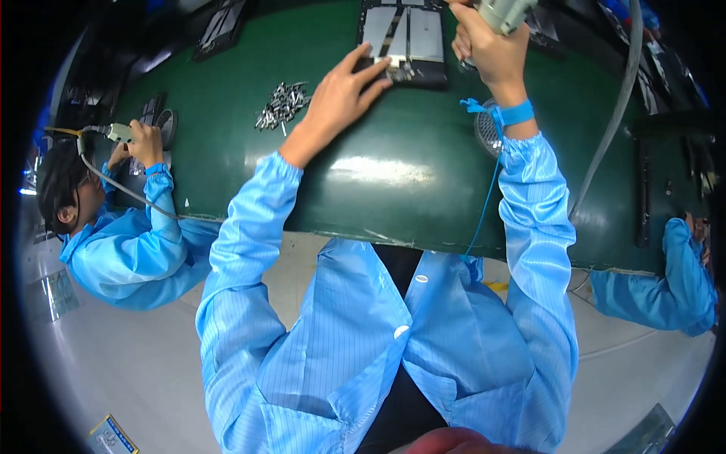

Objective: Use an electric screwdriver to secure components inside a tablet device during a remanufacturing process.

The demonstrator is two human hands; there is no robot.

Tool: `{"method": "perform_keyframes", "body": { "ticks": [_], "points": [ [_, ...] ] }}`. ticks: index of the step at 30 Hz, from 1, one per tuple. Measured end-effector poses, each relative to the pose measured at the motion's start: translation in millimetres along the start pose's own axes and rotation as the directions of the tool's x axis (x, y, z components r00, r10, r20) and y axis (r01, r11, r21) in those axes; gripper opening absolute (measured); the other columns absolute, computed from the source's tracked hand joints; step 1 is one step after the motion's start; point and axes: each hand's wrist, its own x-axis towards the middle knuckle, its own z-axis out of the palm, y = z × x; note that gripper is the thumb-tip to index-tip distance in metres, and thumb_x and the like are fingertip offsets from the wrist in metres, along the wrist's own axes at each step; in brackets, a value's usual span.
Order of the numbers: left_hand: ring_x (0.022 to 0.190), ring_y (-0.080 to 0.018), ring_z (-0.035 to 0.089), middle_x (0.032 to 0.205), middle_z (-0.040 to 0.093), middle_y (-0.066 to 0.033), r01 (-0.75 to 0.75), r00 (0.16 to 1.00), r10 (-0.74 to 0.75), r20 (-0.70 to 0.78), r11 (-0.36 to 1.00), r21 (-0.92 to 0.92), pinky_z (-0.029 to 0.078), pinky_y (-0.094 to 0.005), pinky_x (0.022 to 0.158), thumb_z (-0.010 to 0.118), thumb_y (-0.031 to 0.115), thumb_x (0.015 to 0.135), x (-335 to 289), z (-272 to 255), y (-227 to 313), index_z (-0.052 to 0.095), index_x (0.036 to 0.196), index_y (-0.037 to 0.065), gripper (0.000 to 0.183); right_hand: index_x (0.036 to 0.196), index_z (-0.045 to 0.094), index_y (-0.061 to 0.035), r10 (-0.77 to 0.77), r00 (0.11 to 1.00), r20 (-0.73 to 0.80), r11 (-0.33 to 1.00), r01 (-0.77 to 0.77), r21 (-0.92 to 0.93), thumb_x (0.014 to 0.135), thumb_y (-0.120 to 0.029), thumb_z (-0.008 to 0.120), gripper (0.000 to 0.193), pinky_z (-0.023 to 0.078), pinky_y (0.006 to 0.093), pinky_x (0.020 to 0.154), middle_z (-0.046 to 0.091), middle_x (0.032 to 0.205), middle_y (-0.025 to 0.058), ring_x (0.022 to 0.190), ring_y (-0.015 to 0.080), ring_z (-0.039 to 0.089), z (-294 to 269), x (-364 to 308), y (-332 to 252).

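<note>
My left hand (342, 98) reaches over the green table with its fingers stretched apart. Its fingertips rest on the near left part of an opened tablet (425, 73), whose large grey battery cells lie exposed inside a black frame. My right hand (491, 53) is closed around a pale grey-green electric screwdriver (507, 13), just right of the tablet. The top of the picture cuts off part of this tool, and I cannot make out its tip. A blue wrist strap (517, 113) circles my right wrist, its thin cord hanging toward the table edge.
Left of my left hand lies a pile of small metal parts (283, 104). A round perforated dish (486, 130) sits partly behind my right wrist. Another opened device (221, 29) lies far left. A grey cable (616, 113) runs down the right. Co-workers in blue sit on both sides.
</note>
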Motion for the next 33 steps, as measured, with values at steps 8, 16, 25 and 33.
{"method": "perform_keyframes", "body": {
  "ticks": [8, 16, 25, 33],
  "points": [
    [0.114, -0.0402, 0.060, 0.130, 0.059, -0.0214, 0.037, 0.999, -0.038, -0.028, 0.999, -0.028, 0.051, -0.0443, 0.096, 0.067, 0.038, 0.091, 88.5, 68.5, -87.9, 0.071, 0.120, 0.017, 0.037, 0.097, 0.066, 0.0078, -0.070, 0.977, -0.203, 0.998, 0.069, -0.015, 0.089, -0.002, 0.059, 0.015, 0.037, 0.0282, 0.043, 0.044, 0.054, 0.0005, 0.042, 0.0107, 0.041, -106.2, 9.6, 8.4],
    [0.133, -0.0460, 0.040, 0.140, 0.048, -0.0249, 0.139, 0.990, -0.140, 0.009, 0.988, 0.071, 0.034, -0.0481, 0.112, 0.069, 0.028, 0.091, 84.2, 75.6, -60.8, 0.061, 0.126, 0.005, 0.043, 0.097, 0.062, 0.0063, 0.018, 0.976, -0.219, 0.999, -0.025, -0.032, 0.095, -0.011, 0.057, 0.018, 0.037, 0.0301, 0.043, 0.035, 0.052, -0.0007, 0.041, 0.0108, 0.038, -138.6, -35.6, 20.0],
    [0.110, -0.0375, 0.059, 0.122, 0.058, -0.0200, 0.015, 0.988, -0.034, -0.151, 0.992, -0.126, 0.048, -0.0431, 0.094, 0.071, 0.011, 0.086, 14.7, 38.4, 36.7, 0.066, 0.113, 0.004, 0.028, 0.095, 0.056, 0.0015, 0.051, 0.998, 0.022, 0.994, -0.053, 0.091, 0.099, -0.018, 0.049, 0.021, 0.036, 0.0306, 0.044, 0.033, 0.051, -0.0004, 0.041, 0.0114, 0.036, -147.8, -71.6, 32.7],
    [0.099, -0.0323, 0.064, 0.117, 0.059, -0.0192, 0.070, 0.991, -0.100, -0.094, 0.959, -0.275, 0.052, -0.0373, 0.084, 0.069, 0.008, 0.087, 11.8, 39.1, 31.7, 0.067, 0.106, 0.000, 0.021, 0.096, 0.054, -0.0009, 0.056, 0.997, 0.055, 0.995, -0.061, 0.082, 0.099, -0.020, 0.046, 0.021, 0.037, 0.0315, 0.047, 0.033, 0.052, -0.0004, 0.043, 0.0121, 0.036, -141.4, -67.6, 37.1]
  ]
}}
